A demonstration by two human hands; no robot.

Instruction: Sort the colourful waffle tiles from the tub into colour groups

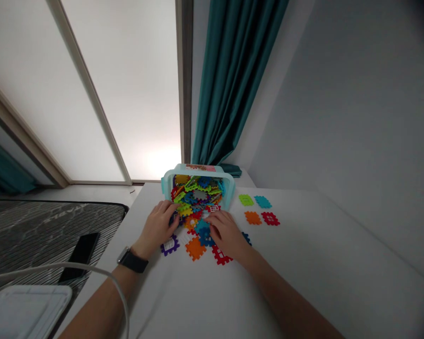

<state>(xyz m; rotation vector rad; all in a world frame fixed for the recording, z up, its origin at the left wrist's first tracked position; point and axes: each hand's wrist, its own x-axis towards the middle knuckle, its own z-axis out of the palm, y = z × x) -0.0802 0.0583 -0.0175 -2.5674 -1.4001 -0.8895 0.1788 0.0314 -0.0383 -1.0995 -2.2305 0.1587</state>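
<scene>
Head view: I'm logging left grip [158, 228] open, nearer tipped tub [168, 184]; right grip [226, 231] open, resting on blue tiles [202, 228].

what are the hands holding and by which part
It cannot be told: the left hand rests against the plastic pieces and the right hand lies beside a blue piece, with no grip showing.

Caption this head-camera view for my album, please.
Left hand and right hand touch plastic tiles spilling from a tipped tub on a white table.
</scene>
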